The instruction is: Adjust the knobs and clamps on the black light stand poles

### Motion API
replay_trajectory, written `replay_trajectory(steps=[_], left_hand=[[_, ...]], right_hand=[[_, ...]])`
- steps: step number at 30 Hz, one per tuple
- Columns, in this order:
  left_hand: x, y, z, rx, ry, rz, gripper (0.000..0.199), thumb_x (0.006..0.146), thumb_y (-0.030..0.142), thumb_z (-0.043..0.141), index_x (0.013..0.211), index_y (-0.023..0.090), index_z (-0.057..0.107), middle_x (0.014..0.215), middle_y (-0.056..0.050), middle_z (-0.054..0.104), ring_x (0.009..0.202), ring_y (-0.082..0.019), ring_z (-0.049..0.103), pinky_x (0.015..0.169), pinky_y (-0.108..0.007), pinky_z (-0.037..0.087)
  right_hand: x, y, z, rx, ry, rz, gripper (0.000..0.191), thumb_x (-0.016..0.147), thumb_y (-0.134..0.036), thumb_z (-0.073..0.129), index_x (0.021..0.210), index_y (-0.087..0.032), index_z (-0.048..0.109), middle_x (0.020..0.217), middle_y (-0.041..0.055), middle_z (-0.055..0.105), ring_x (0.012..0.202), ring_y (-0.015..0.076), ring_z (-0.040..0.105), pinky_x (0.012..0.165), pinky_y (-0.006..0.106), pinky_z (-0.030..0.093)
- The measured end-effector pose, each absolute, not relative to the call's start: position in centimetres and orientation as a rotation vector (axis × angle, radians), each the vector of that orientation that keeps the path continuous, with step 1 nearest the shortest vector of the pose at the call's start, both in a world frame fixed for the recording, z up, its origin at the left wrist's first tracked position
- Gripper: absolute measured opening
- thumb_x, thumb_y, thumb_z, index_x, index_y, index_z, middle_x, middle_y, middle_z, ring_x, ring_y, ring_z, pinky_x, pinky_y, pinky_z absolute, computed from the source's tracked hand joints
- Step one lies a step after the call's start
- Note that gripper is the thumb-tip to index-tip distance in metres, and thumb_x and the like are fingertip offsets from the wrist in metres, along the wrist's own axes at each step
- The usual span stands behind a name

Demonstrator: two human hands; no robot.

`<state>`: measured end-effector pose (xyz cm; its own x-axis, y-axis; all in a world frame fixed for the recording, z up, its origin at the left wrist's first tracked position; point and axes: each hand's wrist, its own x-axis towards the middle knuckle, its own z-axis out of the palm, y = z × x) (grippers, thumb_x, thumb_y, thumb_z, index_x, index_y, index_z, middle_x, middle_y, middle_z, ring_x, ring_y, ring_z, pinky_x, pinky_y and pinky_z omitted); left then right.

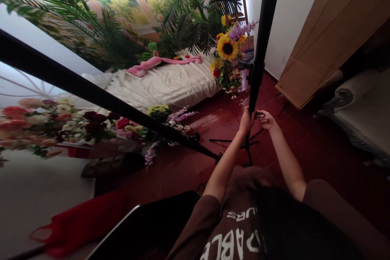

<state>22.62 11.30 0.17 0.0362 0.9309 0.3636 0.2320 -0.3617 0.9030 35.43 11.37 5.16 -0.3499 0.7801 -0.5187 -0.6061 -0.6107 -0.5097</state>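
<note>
A black light stand [256, 69] rises steeply in front of me, its spread legs [248, 143] on the red floor. Wrapped round its pole is my left hand [247, 121], fingers closed. On the pole's right side my right hand [265, 120] pinches a small black knob [259, 114] between its fingertips. Higher up the same pole sits a black clamp [247, 64]. The far side of the left hand's grip is hidden by the pole.
Another black pole [100, 96] slants across the left. Artificial flowers [91, 124] stand at left, and sunflowers [227, 47] by a white draped platform [164, 87] bearing a pink plush toy [152, 63]. At right are a brown board [317, 44] and a plastic-wrapped piece of furniture [362, 109].
</note>
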Motion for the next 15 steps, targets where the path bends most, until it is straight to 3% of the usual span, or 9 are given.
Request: replay_trajectory(steps=[4, 8, 11, 15], left_hand=[[22.4, 10.9, 0.3, 1.637, 1.192, 1.388, 0.030, 0.096, 0.040, 0.050, 0.117, 0.018, 0.051, 0.108, -0.012, 0.067, 0.095, -0.018, 0.067, 0.086, -0.031, 0.052], [21.1, 8.8, -0.6, 1.574, 1.186, 1.442, 0.038, 0.096, 0.041, 0.046, 0.127, 0.020, 0.052, 0.127, -0.014, 0.062, 0.113, -0.019, 0.063, 0.097, -0.035, 0.050], [18.4, 5.3, -3.2, 1.439, 1.303, 1.386, 0.033, 0.096, 0.042, 0.044, 0.111, 0.018, 0.060, 0.110, -0.011, 0.068, 0.095, -0.016, 0.067, 0.087, -0.031, 0.053], [13.4, -0.8, -8.5, 1.116, 1.633, 1.377, 0.032, 0.091, 0.044, 0.048, 0.102, 0.017, 0.059, 0.093, -0.007, 0.065, 0.080, -0.013, 0.064, 0.077, -0.027, 0.052]], right_hand=[[34.8, 10.3, 5.2, -0.826, -0.169, 1.981, 0.025, 0.097, -0.016, 0.039, 0.078, -0.018, 0.056, 0.037, -0.0116, 0.038, 0.026, 0.0021, 0.032, 0.028, 0.006, 0.027], [34.3, 8.3, 5.0, -0.687, -0.021, 1.996, 0.021, 0.095, -0.030, 0.052, 0.077, -0.019, 0.054, 0.058, -0.0025, 0.064, 0.048, 0.0059, 0.060, 0.040, 0.011, 0.046], [34.1, 6.7, 4.5, -0.775, -0.058, 1.966, 0.019, 0.092, -0.029, 0.059, 0.076, -0.020, 0.054, 0.074, 0.0021, 0.073, 0.067, 0.0098, 0.071, 0.050, 0.014, 0.054], [33.6, 5.3, 3.7, -0.860, -0.134, 1.930, 0.017, 0.092, -0.022, 0.056, 0.075, -0.019, 0.056, 0.087, 0.0049, 0.077, 0.081, 0.0127, 0.074, 0.064, 0.020, 0.060]])
